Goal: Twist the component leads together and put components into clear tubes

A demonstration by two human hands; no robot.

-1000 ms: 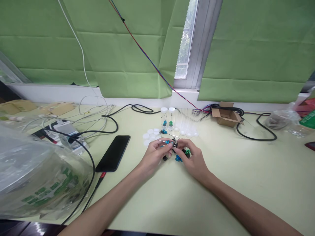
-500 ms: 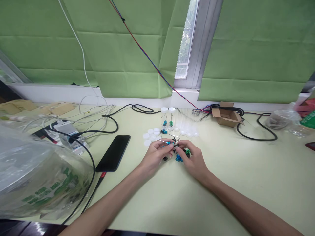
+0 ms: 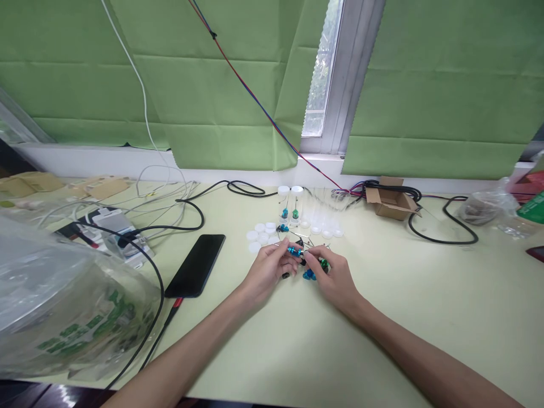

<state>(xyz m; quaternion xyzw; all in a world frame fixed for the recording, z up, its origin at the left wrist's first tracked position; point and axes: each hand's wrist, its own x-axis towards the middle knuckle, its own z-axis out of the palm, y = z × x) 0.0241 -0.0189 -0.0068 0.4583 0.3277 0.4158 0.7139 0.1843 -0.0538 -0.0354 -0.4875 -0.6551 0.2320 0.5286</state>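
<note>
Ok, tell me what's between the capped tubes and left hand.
In the head view, a small blue part lies between the left hand and tubes, with round white discs beside it.

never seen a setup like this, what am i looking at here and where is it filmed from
No machine here, just a person's two bare hands, filmed by one camera worn on the head, looking forward and down. The left hand holds a small blue part; the right hand is at its end, whether gripping it I can't tell. On the table lie more blue and green pieces, white caps and a black phone, with two capped tubes standing farther back.
</note>
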